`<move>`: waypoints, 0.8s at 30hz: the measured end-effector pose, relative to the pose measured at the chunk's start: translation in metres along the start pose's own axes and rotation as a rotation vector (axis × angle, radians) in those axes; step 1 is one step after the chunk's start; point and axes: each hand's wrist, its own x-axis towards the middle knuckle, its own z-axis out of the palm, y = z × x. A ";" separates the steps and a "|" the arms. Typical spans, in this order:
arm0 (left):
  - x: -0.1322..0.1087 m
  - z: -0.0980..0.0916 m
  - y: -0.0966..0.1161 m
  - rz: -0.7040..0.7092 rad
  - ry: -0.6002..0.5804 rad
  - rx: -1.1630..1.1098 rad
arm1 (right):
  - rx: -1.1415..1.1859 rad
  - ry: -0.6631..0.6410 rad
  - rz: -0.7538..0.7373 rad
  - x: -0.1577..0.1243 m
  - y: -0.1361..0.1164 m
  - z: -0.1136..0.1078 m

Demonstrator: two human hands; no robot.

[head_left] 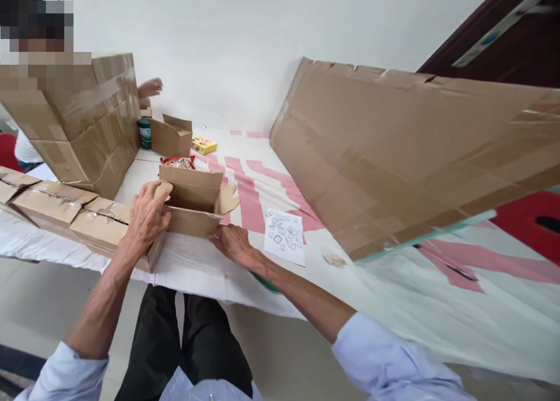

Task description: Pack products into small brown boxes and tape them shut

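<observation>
An open cardboard box [195,221] stands on the cloth-covered table, its flaps raised and splayed and its inside in shadow. My left hand [149,213] grips its left end, with fingers closed over the flap there. At the lower right corner, my right hand [234,242] holds the box with curled fingers. Right behind the box lies a red snack packet [177,162], partly hidden by the rear flap. A sheet of paper with small drawn shapes [284,236] lies to the right of my right hand.
Taped cardboard boxes [105,121] form a wall at left, and closed boxes [55,201] line the front edge. Behind are another open box [170,136], a green canister [144,134] and a yellow packet [204,145]. A large cardboard panel [394,156] leans at right. Another person's hand [150,88] shows behind the wall.
</observation>
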 end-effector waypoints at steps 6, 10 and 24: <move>-0.033 -0.019 -0.011 -0.061 0.123 -0.046 | 0.176 0.091 -0.037 0.008 -0.018 0.004; -0.043 -0.014 -0.016 -0.053 0.051 -0.086 | 0.341 0.091 0.021 0.037 -0.026 0.003; -0.046 -0.003 -0.016 -0.049 0.149 -0.148 | 0.080 -0.044 -0.382 -0.003 -0.058 -0.004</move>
